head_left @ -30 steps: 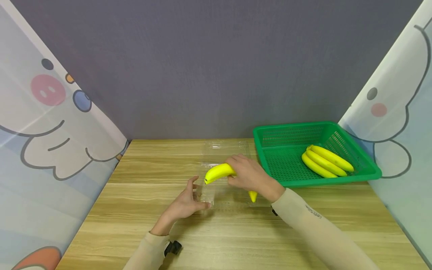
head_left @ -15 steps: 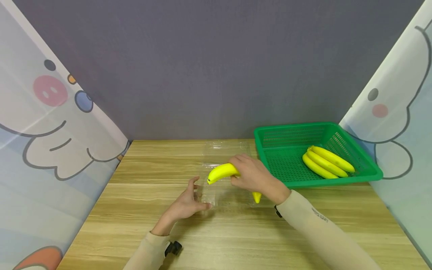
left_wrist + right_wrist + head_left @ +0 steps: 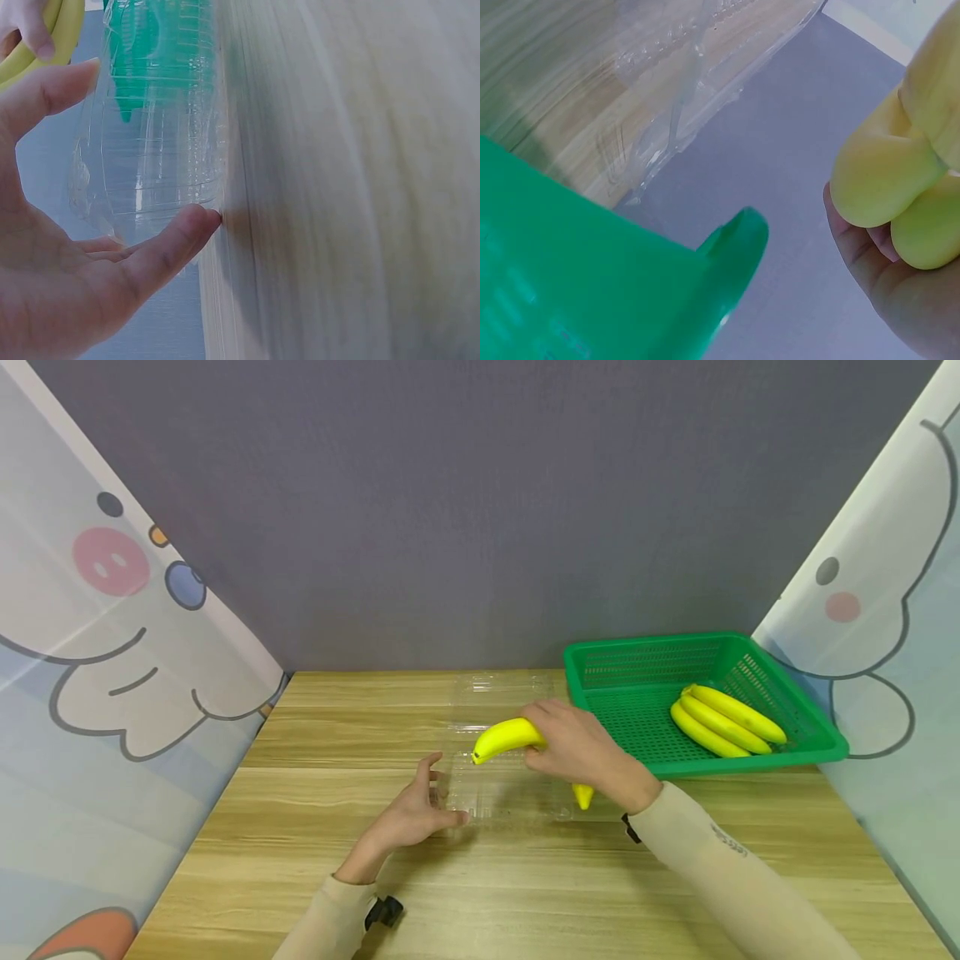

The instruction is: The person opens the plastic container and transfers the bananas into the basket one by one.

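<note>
- Holding a curved yellow banana in a curled grip, the right hand carries it above the open clear plastic clamshell box on the wooden bench.
- Left hand: fingers spread and relaxed, fingertips touching the box's near left edge.
- Step in hand, as judged: placing the banana in the box.
- Next move calls for lowering the banana lengthwise into the tray while the box is steadied.
- Green plastic mesh basket, to the right, contains more yellow bananas.
</note>
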A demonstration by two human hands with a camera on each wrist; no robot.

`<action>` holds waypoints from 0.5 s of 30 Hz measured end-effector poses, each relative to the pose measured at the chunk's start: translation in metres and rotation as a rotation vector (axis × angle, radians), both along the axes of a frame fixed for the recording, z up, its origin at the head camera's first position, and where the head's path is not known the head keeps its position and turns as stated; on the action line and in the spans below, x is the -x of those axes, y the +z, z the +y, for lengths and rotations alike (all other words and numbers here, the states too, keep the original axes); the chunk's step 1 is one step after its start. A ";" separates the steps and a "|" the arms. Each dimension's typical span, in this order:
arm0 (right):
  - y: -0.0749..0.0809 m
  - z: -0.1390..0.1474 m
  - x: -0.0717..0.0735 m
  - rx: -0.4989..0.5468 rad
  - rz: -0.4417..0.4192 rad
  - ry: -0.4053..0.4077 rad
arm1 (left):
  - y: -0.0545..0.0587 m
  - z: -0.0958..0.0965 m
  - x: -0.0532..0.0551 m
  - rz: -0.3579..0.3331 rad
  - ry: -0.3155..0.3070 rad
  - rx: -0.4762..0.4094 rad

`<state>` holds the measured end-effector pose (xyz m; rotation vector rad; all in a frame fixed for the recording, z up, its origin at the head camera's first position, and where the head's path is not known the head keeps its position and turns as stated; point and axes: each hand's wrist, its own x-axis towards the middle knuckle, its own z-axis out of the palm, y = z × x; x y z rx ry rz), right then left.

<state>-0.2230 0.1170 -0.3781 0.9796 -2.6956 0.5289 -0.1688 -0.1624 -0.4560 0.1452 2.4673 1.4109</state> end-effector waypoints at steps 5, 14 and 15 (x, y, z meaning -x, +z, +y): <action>0.002 0.004 0.000 0.000 0.020 0.000 | -0.001 0.000 0.000 0.001 -0.004 0.002; 0.003 0.015 0.004 0.010 0.041 -0.007 | -0.003 -0.002 0.002 0.003 -0.008 0.000; 0.003 0.016 0.004 0.014 0.044 -0.007 | -0.003 -0.002 0.002 0.003 -0.010 -0.001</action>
